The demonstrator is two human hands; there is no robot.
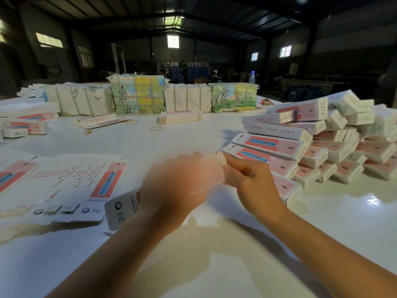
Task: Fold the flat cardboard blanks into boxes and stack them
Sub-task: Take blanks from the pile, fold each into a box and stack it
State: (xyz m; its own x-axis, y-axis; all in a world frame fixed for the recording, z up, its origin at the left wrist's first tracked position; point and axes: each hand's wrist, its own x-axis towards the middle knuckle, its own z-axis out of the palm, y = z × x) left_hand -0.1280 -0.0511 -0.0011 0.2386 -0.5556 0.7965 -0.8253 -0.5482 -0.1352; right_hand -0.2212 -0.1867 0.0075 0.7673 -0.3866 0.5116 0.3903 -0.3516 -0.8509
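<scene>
Cardboard box (120, 209) half-folded | both hands' fingers (238, 168) gripping it | glossy table (343, 211)

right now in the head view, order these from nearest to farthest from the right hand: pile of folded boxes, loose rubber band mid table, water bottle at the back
1. Pile of folded boxes: just right of the right hand.
2. Loose rubber band: mid table, ahead and to the left.
3. Water bottle: at the table's far edge.

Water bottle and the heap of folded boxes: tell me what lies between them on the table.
Head view: between the water bottle and the heap of folded boxes lies a small brownish object; otherwise bare table.
</scene>
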